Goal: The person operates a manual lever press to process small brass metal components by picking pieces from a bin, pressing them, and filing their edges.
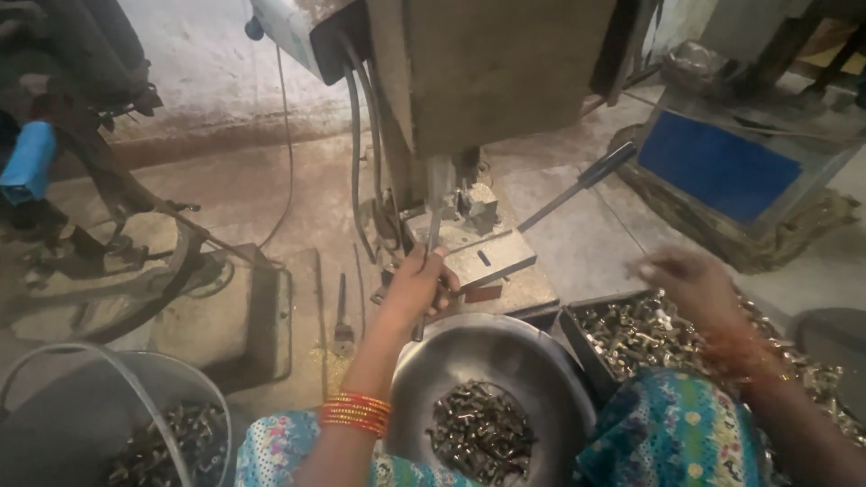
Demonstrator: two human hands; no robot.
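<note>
My left hand [417,287] grips a thin metal rod [428,261] that runs up toward the tooling of a small press machine [469,81]; orange bangles sit on that wrist. The hand rests at the edge of the machine's steel work plate [492,257]. My right hand [690,284], blurred by motion, hovers over a dark tray [577,329] heaped with small metal parts [640,334], fingers curled; whether it holds a part I cannot tell. Below my left hand sits a round steel bowl [505,352] with a pile of small metal parts [478,433].
A lever with a black handle [604,167] juts from the machine to the right. A bucket [180,379] of metal parts stands at lower left. A blue box [717,167] sits at right. Cables hang from the machine; a bicycle-like frame [99,225] stands left.
</note>
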